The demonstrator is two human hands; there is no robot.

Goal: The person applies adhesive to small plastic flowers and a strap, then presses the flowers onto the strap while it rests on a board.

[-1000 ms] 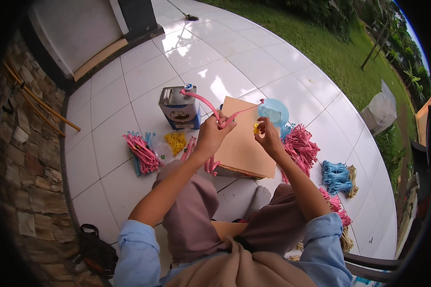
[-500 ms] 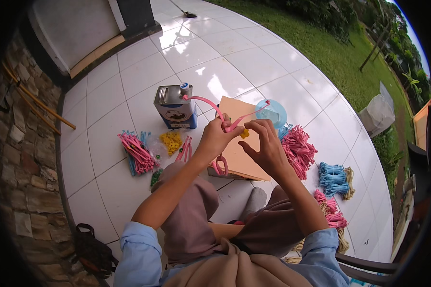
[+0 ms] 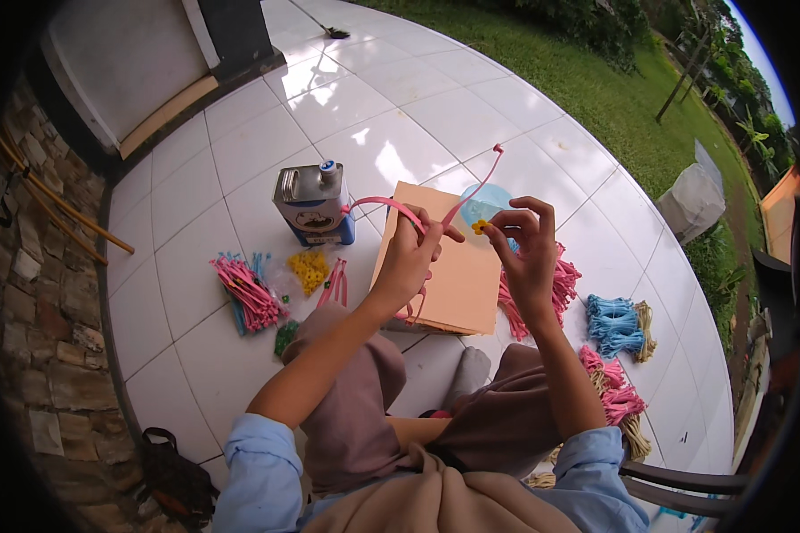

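Observation:
My left hand [image 3: 406, 266] is closed on a pink strap [image 3: 379, 202], whose knobbed ends stick out to either side. Between thumb and fingers of my right hand [image 3: 529, 249] is a small yellow flower-shaped piece [image 3: 480, 227], held apart from the strap. Below my left hand shows a pink loop [image 3: 407, 313], perhaps a scissors handle; whether it hangs from the hand or rests on the box I cannot tell. Under both hands stands a cardboard box [image 3: 458, 298] with a flat tan top. A heap of yellow pieces [image 3: 308, 269] lies to its left, beside a few loose pink straps [image 3: 334, 284].
A blue metal can [image 3: 316, 209] stands behind left. Bundled pink straps [image 3: 247, 293] lie at left, more pink straps [image 3: 564, 280] at right. Further right are blue bundles [image 3: 615, 327]. A translucent blue dish [image 3: 487, 202] sits behind the box. A dark bag [image 3: 173, 471] lies by the stone wall.
My right hand has moved right and up with the yellow piece, away from my left hand. My left hand keeps the strap, and its right-hand end now points higher.

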